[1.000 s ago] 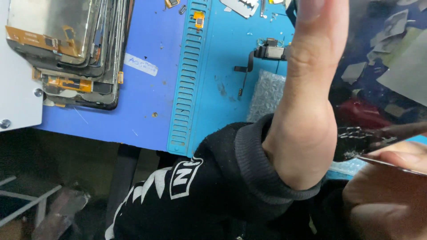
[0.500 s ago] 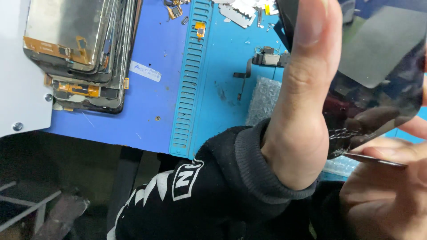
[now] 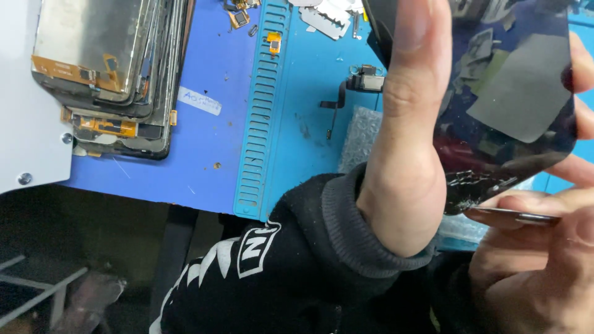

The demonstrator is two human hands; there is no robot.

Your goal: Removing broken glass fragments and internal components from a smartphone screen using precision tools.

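Black cracked screen (image 3: 507,93) gripped by left hand (image 3: 408,142) | right hand (image 3: 544,247) pinching thin blade (image 3: 513,216) | white label (image 3: 199,101) on blue mat (image 3: 204,161)

Left hand (image 3: 405,154) grips cracked phone screen (image 3: 507,105); right hand (image 3: 544,247) holds blade (image 3: 513,216)

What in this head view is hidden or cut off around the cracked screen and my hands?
- Cracked screen: top passes the frame edge; left edge hidden behind the left hand.
- Right hand: mostly cut by the right and bottom edges.
- Thin tool: far end runs under the right-hand fingers.
- Stack of screens: upper part out of frame.
- Small parts: too tiny to identify.
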